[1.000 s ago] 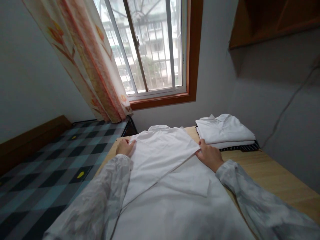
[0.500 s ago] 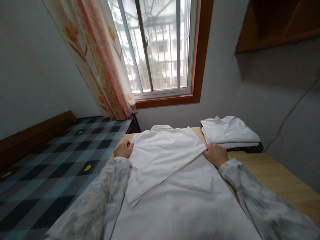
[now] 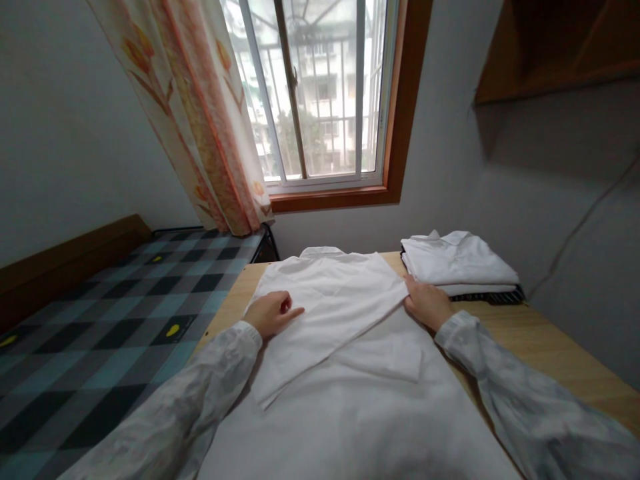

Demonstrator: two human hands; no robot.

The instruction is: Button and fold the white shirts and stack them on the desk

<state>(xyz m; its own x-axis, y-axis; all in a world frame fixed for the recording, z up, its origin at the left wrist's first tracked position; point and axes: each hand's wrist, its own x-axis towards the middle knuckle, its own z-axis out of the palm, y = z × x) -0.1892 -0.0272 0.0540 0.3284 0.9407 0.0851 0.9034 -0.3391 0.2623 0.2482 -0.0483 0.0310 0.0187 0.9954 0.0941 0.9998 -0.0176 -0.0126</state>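
Observation:
A white shirt [image 3: 330, 427] lies face down along the wooden table, its collar at the far end and its sleeves folded across the back. My right hand [image 3: 429, 303] pinches the shirt's right edge near the shoulder, where a sleeve folds over. Over the left side of the shirt is my left hand [image 3: 273, 313], with one digit stretched out across the cloth and the others curled. Nothing shows in its grasp. Whether it presses on the fabric I cannot tell.
Folded white shirts [image 3: 457, 260] are stacked over a dark striped item at the table's [image 3: 545, 347] back right. A bed with a checked cover [image 3: 125, 320] stands at the left. Beyond are a window [image 3: 320, 100] and a flowered curtain [image 3: 200, 120]; a wooden shelf [image 3: 560, 60] hangs upper right.
My left hand has let go of the shirt's left edge and moved right and slightly nearer, over the cloth. My right hand keeps its hold in nearly the same spot.

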